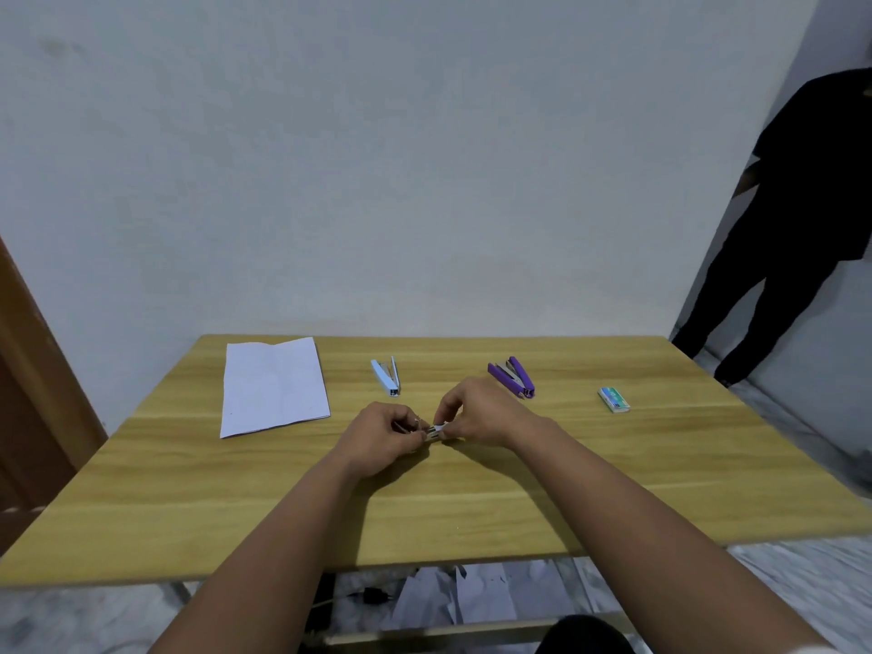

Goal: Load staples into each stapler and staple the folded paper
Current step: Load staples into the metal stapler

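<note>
Both hands meet low at the centre of the frame, just above the tabletop: the left hand is curled with its fingertips pinching one end of a small strip of staples, and the right hand pinches the other end, where a bit of white wrapper or box shows; what exactly it is I cannot tell. The likely trouble is the strip snapping or scattering if the two hands pull or twist it unevenly, leaving short pieces that seat badly in a magazine. Above the hands lie the white stapler and, to its right, the purple stapler, both swung open and ready for loading, well clear of each other. The folded paper rests at the upper left of the tabletop, and a green staple box sits far right. Nothing blocks the way to either stapler. A person in dark clothes stands at the right edge, apart from the work.
</note>
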The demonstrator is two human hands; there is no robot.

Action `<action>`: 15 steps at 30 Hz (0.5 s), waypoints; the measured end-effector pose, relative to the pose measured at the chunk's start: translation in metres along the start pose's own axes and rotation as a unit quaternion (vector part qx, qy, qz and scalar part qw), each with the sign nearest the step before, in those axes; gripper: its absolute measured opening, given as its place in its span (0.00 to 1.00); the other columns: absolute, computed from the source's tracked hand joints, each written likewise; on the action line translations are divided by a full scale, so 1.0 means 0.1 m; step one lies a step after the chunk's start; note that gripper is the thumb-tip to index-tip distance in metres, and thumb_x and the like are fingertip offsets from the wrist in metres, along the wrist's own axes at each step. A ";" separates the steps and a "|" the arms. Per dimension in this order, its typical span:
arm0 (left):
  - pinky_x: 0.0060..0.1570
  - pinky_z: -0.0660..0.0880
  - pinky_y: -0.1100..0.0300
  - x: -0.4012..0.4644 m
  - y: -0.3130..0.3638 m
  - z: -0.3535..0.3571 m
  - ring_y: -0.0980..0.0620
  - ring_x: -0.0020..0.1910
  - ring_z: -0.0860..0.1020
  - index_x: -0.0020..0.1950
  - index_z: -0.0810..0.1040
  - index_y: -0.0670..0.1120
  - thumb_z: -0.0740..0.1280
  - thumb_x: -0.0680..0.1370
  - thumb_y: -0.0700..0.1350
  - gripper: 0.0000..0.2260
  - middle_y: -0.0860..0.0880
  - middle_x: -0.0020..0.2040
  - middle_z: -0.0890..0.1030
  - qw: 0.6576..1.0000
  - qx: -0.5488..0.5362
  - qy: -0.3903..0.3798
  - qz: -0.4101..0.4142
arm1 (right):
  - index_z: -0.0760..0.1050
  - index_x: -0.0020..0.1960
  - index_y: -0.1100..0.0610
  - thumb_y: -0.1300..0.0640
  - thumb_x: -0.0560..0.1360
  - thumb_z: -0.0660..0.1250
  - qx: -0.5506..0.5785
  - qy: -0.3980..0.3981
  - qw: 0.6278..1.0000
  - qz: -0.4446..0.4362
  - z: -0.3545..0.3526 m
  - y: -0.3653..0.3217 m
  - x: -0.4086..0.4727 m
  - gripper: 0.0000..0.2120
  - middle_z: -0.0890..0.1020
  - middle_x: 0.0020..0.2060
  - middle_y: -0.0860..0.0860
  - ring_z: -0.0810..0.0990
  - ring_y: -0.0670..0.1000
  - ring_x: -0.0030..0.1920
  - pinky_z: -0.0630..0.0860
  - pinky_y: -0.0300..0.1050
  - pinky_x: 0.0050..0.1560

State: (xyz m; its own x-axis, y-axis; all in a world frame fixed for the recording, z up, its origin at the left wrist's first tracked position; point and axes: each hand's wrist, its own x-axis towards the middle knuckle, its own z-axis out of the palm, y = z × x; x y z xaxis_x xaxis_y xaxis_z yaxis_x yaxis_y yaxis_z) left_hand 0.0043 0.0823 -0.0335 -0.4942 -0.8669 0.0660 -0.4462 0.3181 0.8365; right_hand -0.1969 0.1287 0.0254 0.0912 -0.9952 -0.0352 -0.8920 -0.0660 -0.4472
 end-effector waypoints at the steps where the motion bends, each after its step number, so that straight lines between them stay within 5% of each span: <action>1: 0.51 0.82 0.48 0.00 0.00 0.00 0.51 0.46 0.85 0.45 0.87 0.51 0.74 0.76 0.45 0.02 0.53 0.46 0.88 1.000 0.000 -0.005 0.000 | 0.89 0.51 0.53 0.55 0.75 0.79 -0.003 -0.003 1.000 -0.001 0.01 0.00 0.01 0.06 0.88 0.49 0.48 0.83 0.47 0.46 0.75 0.41 0.40; 15: 0.53 0.82 0.47 0.01 0.04 -0.04 0.50 0.48 0.85 0.42 0.86 0.52 0.74 0.75 0.44 0.04 0.52 0.47 0.88 0.999 0.013 -0.032 0.003 | 0.89 0.48 0.54 0.59 0.72 0.81 0.037 -0.060 0.997 0.005 -0.06 0.00 0.10 0.05 0.89 0.42 0.47 0.85 0.46 0.43 0.78 0.38 0.42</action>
State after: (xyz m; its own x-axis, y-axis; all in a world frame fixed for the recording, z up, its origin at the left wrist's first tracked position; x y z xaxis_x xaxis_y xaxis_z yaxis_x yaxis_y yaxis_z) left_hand 0.0044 0.0811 -0.0278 -0.5438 -0.8385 0.0350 -0.4618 0.3338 0.8218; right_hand -0.1987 0.1180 0.0304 0.1380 -0.9797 -0.1454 -0.8587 -0.0452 -0.5105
